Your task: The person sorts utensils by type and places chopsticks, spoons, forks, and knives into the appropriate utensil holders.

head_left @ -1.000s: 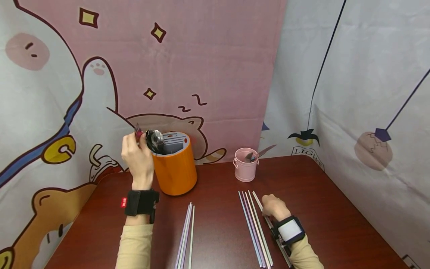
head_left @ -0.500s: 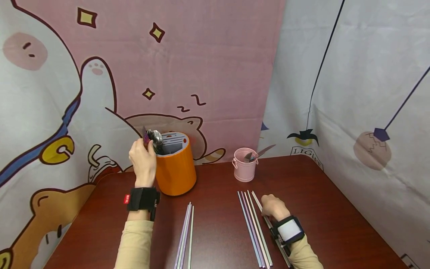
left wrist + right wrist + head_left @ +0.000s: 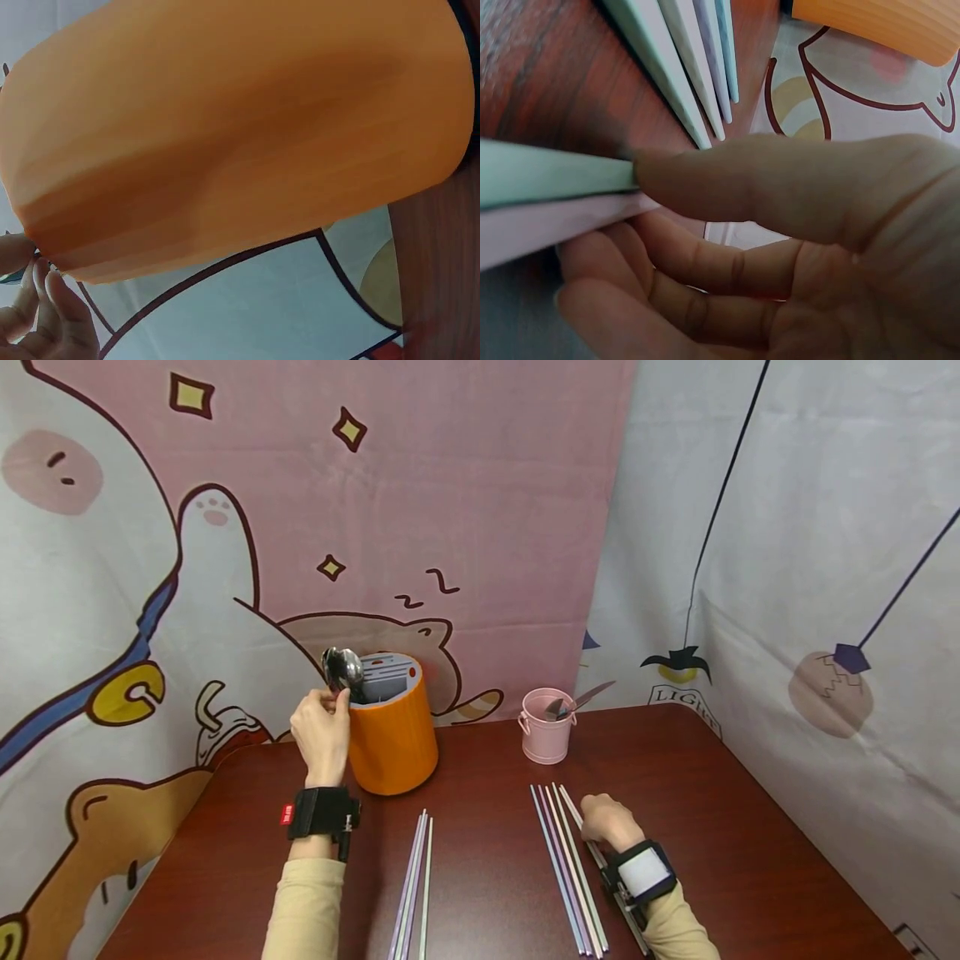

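My left hand [image 3: 321,731] is at the left rim of the orange utensil holder [image 3: 393,747], beside metal spoons [image 3: 343,668] standing in it. Seen from the left wrist, its thumb and fingers [image 3: 64,307] pinch a thin dark-greenish utensil [image 3: 13,277] at the rim; most of it is hidden, so its kind cannot be told. On the table's right side my right hand [image 3: 611,822] pinches a pale green chopstick [image 3: 555,176] and a pale pink chopstick [image 3: 562,217] between thumb and fingers. Several pastel chopsticks [image 3: 567,868] lie just left of it.
A pink bucket [image 3: 546,743] holding knife-like blades [image 3: 595,693] stands at the back of the brown table [image 3: 487,860]. Several more chopsticks [image 3: 412,885] lie at the front, left of centre. A printed cloth [image 3: 480,527] hangs behind the table.
My left hand has moved right and down to the holder's rim. The reddish-purple utensil part seen above its fingers no longer shows in the head view. My right hand has stayed in place.
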A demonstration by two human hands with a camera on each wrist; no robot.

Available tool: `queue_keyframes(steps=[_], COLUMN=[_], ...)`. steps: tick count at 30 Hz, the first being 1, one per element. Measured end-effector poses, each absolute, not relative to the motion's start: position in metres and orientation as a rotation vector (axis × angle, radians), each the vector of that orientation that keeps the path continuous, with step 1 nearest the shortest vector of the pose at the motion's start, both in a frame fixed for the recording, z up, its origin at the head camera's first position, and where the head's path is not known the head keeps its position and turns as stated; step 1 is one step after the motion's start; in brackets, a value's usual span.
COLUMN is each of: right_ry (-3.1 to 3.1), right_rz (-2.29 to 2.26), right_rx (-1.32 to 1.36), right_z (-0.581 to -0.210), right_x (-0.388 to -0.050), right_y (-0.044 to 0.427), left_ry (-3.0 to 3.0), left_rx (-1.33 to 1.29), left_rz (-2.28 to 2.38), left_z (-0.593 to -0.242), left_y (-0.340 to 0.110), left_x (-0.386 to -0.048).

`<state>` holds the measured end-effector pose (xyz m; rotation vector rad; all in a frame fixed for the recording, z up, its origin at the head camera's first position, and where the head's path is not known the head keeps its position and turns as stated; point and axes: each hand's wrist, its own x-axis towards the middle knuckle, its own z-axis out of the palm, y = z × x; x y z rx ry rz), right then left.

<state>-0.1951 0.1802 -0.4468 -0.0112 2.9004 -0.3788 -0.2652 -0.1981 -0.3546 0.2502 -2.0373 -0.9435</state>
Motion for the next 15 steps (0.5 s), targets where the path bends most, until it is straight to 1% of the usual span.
queue_keyframes(steps=[9,15], right_ry=[2.899,2.874], right_rz=[-0.39,-0.435], right_rx=[-0.003,0.017], right_z=[-0.446,-0.446], right_x=[-0.195,-0.195], right_y=[0.179,0.178], left_ry=[-2.089,-2.078], left_rx=[0.292,0.181], left_rz=[-1.036,-0.952], left_z=[-0.359,-0.367], left_y=[-0.2,-0.201], left_x=[-0.265,-0.26])
